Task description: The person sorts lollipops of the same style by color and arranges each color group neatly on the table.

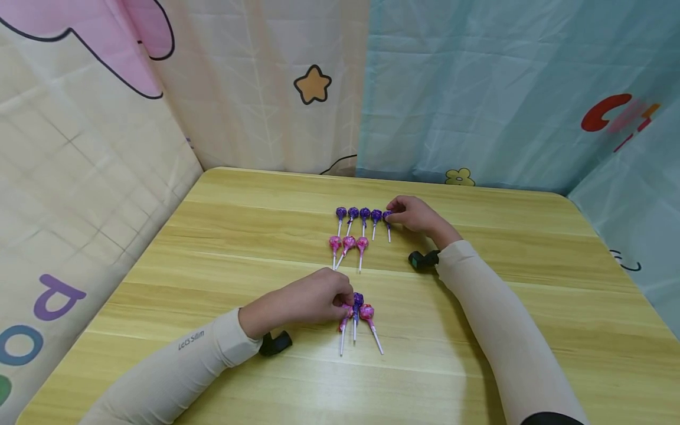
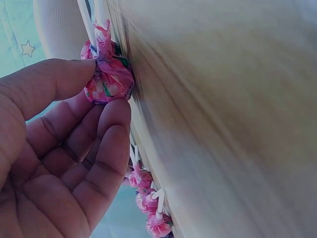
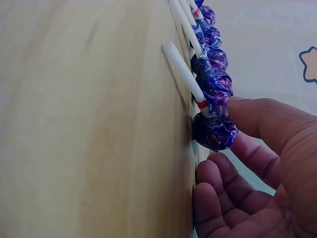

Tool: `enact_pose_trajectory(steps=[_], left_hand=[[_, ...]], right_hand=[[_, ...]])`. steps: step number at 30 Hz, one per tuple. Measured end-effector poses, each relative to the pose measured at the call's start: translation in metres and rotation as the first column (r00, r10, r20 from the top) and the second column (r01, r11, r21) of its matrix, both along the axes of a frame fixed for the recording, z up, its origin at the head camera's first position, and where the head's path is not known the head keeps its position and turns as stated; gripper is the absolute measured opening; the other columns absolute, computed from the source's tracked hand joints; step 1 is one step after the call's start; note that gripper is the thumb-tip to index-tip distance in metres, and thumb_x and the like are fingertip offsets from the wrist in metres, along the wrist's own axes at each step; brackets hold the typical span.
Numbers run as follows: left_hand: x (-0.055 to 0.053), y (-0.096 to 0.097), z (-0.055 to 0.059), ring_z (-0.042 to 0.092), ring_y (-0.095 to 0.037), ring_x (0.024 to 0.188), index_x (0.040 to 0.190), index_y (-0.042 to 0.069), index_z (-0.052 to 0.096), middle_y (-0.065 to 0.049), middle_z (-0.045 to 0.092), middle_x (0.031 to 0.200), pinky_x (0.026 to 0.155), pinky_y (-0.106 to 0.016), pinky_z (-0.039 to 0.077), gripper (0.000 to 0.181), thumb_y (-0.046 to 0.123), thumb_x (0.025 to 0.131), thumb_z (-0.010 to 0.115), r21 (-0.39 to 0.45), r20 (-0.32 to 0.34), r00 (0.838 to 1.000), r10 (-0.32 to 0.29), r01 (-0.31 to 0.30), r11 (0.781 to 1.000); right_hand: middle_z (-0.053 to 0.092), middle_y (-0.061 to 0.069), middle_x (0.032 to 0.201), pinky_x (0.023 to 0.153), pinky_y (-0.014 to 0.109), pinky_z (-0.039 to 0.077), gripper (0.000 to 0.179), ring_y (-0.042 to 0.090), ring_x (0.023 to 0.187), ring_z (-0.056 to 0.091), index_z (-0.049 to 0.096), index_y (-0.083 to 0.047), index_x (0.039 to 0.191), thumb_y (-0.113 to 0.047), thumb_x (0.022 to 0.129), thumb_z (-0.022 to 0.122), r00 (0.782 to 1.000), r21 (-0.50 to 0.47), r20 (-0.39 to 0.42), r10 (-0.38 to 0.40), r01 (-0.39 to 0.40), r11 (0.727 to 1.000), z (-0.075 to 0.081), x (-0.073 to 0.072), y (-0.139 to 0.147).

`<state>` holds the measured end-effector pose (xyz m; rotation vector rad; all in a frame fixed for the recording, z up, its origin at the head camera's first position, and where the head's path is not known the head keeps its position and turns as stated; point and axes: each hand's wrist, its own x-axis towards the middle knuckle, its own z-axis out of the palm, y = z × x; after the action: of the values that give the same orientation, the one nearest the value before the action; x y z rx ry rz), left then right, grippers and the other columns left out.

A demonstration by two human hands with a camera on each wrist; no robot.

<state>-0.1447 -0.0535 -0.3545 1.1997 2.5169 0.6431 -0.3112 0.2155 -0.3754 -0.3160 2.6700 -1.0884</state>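
Observation:
My left hand (image 1: 308,298) pinches the head of a pink-wrapped lollipop (image 2: 111,82) between thumb and fingers, low over the table. Right beside it lie a purple lollipop (image 1: 358,300) and another pink lollipop (image 1: 367,312), sticks toward me. Farther back, my right hand (image 1: 418,217) holds the head of a purple lollipop (image 3: 216,135) with thumb and index finger, at the right end of a row of purple lollipops (image 1: 365,213). Its other fingers curl loosely near the tabletop. Just in front of that row are three pink lollipops (image 1: 348,242), one stick slanting.
The wood-grain table (image 1: 212,236) has a rounded far edge against printed curtains (image 1: 255,88). Each wrist carries a small black camera, the left one (image 1: 275,343) and the right one (image 1: 423,260) both close above the tabletop.

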Motion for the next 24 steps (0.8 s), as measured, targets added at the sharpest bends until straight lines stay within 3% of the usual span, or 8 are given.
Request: enact_pose_trajectory(steps=[7, 12, 18, 24], left_hand=[[0.000, 0.001, 0.000, 0.048, -0.008, 0.067, 0.077, 0.015, 0.069, 0.008, 0.055, 0.073, 0.061, -0.022, 0.043, 0.014, 0.007, 0.088, 0.071, 0.004, 0.003, 1.000, 0.003, -0.003, 1.000], [0.001, 0.001, 0.000, 0.049, -0.008, 0.067, 0.078, 0.014, 0.069, 0.008, 0.056, 0.074, 0.062, -0.022, 0.044, 0.012, 0.007, 0.088, 0.071, 0.009, 0.015, 1.000, 0.004, -0.004, 1.000], [0.001, 0.001, 0.000, 0.049, -0.008, 0.068, 0.078, 0.014, 0.069, 0.008, 0.056, 0.075, 0.062, -0.023, 0.044, 0.012, 0.008, 0.088, 0.071, 0.005, 0.022, 1.000, 0.008, -0.008, 1.000], [0.000, 0.000, 0.001, 0.049, -0.008, 0.067, 0.076, 0.015, 0.068, 0.008, 0.056, 0.073, 0.061, -0.023, 0.043, 0.014, 0.008, 0.088, 0.072, 0.000, 0.017, 1.000, 0.011, -0.011, 1.000]], right_hand=[[0.057, 0.016, 0.119, 0.083, 0.040, 0.045, 0.029, 0.029, 0.101, 0.052, 0.058, -0.002, 0.119, -0.022, 0.098, 0.062, 0.997, -0.040, -0.032, -0.065, 0.064, 0.997, 0.008, 0.011, 0.001], [0.060, 0.013, 0.113, 0.085, 0.040, 0.044, 0.025, 0.028, 0.101, 0.053, 0.060, -0.003, 0.115, -0.021, 0.098, 0.064, 0.996, -0.093, -0.064, -0.067, 0.061, 0.994, 0.016, 0.032, -0.005], [0.062, 0.009, 0.104, 0.082, 0.041, 0.045, 0.021, 0.026, 0.097, 0.055, 0.064, -0.004, 0.112, -0.019, 0.096, 0.066, 0.994, -0.101, -0.111, 0.020, -0.032, 0.994, 0.025, 0.070, -0.015], [0.064, 0.004, 0.102, 0.083, 0.040, 0.048, 0.020, 0.021, 0.095, 0.059, 0.066, -0.004, 0.109, -0.016, 0.094, 0.069, 0.975, -0.076, -0.167, 0.146, -0.160, 0.984, 0.026, 0.108, -0.026]])
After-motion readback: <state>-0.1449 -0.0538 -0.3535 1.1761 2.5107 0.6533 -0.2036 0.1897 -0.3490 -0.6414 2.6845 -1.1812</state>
